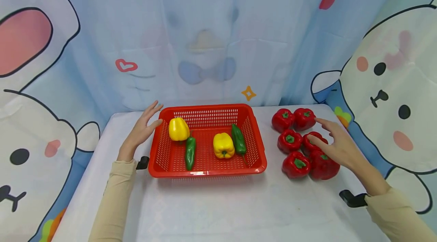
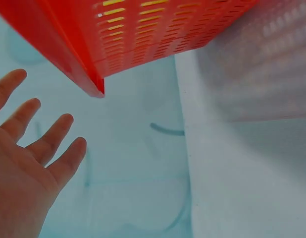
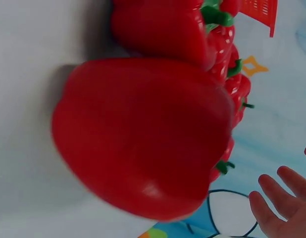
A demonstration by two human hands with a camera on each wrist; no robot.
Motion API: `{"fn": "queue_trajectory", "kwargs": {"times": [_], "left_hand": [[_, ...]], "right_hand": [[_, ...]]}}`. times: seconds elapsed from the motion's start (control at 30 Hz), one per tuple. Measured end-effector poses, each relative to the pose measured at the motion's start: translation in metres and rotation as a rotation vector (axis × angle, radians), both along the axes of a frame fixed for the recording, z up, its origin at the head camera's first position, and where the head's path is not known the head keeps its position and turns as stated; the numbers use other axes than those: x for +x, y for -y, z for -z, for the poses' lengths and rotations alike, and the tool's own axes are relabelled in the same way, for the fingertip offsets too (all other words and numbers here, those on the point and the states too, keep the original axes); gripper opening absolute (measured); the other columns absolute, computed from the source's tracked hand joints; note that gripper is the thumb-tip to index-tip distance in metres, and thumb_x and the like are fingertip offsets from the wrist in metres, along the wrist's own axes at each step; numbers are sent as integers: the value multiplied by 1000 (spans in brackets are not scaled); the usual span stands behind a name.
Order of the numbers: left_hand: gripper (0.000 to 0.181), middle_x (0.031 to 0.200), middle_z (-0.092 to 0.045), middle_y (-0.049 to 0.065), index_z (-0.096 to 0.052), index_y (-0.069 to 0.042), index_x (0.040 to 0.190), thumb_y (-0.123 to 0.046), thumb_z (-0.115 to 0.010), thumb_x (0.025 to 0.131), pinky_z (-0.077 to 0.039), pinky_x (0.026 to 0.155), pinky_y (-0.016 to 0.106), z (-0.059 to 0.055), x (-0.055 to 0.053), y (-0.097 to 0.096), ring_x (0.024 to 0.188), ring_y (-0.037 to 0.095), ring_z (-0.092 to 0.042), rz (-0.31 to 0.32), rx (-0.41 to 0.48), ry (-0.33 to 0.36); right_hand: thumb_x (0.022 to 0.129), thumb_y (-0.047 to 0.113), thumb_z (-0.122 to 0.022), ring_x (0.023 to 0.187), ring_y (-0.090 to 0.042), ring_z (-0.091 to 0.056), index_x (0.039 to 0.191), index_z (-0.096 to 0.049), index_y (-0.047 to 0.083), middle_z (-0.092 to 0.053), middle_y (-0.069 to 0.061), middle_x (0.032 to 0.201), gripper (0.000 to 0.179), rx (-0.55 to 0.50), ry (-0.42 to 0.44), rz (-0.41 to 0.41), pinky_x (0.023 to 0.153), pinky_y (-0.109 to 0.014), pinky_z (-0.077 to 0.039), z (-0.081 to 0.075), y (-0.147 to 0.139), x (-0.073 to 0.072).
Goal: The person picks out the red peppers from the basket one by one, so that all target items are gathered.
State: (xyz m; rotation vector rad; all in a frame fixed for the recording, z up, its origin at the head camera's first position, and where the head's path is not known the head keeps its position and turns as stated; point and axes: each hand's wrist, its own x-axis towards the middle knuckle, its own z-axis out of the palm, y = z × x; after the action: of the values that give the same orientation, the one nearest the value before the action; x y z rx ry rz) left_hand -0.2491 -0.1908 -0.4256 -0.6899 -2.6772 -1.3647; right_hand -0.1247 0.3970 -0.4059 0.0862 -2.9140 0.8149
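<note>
A red plastic basket (image 1: 205, 173) holds two yellow bell peppers (image 1: 223, 145) and two long green peppers (image 1: 190, 153). My left hand (image 1: 139, 132) is beside the basket's left rim, fingers extended and holding nothing. In the left wrist view its fingers (image 2: 49, 141) are spread below the basket's corner. To the right of the basket, several red bell peppers (image 1: 296, 164) sit in a tight cluster. Over the right side of that cluster hovers my right hand (image 1: 341, 147), fingers loosely spread with nothing in them. One large red bell pepper (image 3: 143, 134) fills much of the right wrist view.
The table (image 1: 211, 211) has a white cover. Behind it and at both sides hangs a light blue curtain (image 1: 205, 44) with cartoon animals. A black wrist device (image 1: 353, 199) is strapped at the right sleeve, another black device (image 1: 142, 163) at the left.
</note>
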Motion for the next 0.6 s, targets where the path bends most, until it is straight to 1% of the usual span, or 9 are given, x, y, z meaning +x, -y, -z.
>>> {"fn": "queue_trajectory", "kwargs": {"times": [0.1, 0.3, 0.43, 0.6], "left_hand": [[58, 163, -20, 12, -39, -6, 151, -19, -56, 98, -16, 111, 67, -7, 2, -5, 147, 36, -18, 14, -39, -40], [61, 163, -19, 11, -38, -8, 152, -27, -57, 98, -18, 110, 66, -26, 7, -14, 147, 36, -19, 44, -129, -115], [64, 164, -16, 10, -35, -9, 154, -31, -57, 98, -19, 110, 67, -36, 10, -18, 148, 36, -17, 49, -180, -135], [68, 165, -13, 9, -30, -10, 156, -34, -56, 98, -18, 110, 67, -45, 12, -27, 148, 37, -15, 42, -230, -153]], "right_hand": [[89, 38, -70, 126, -53, -34, 154, -29, 4, -32, -33, 147, 84, 2, 4, -14, 84, -72, -43, -5, 8, -4], [89, 44, -68, 133, -53, -28, 156, -25, 8, -27, -31, 152, 87, -17, 25, -29, 86, -74, -39, -14, 24, -11], [89, 46, -69, 134, -52, -28, 157, -22, 10, -25, -30, 153, 91, -15, 32, -37, 84, -74, -40, -18, 34, -16], [89, 51, -65, 137, -50, -26, 157, -20, 10, -23, -28, 155, 92, 13, 36, -50, 88, -75, -37, -22, 44, -24]]}}
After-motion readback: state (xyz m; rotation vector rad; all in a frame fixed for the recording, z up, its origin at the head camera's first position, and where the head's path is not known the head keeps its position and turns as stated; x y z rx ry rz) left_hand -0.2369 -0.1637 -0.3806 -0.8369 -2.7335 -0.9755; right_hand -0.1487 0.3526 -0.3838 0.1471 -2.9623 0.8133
